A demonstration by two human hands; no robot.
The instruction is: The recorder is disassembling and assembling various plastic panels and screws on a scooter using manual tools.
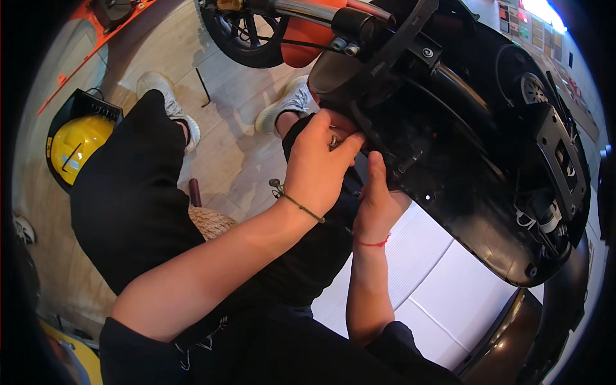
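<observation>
At the far left, a yellow helmet [76,146] lay in a black case [82,106] on the wooden floor [224,147]. To its right, the person sat with black-trousered legs extended and white sneakers [165,96] planted on the floor; a woven stool seat [208,222] showed between the thighs. The left hand [319,165], wearing a thin cord bracelet at the wrist, had fingers curled and pressed together, pinching a small metallic part [333,140] against the near edge of the black underside of an upturned ride-on toy car [462,160]. Just right of it, the right hand [377,199], with a red thread at the wrist, lay against the same underside, thumb raised; whether its fingers gripped anything could not be told. Farther right, a white ribbed sheet [443,276] lay beneath the car. A black wheel [247,35] stood at the far centre.
</observation>
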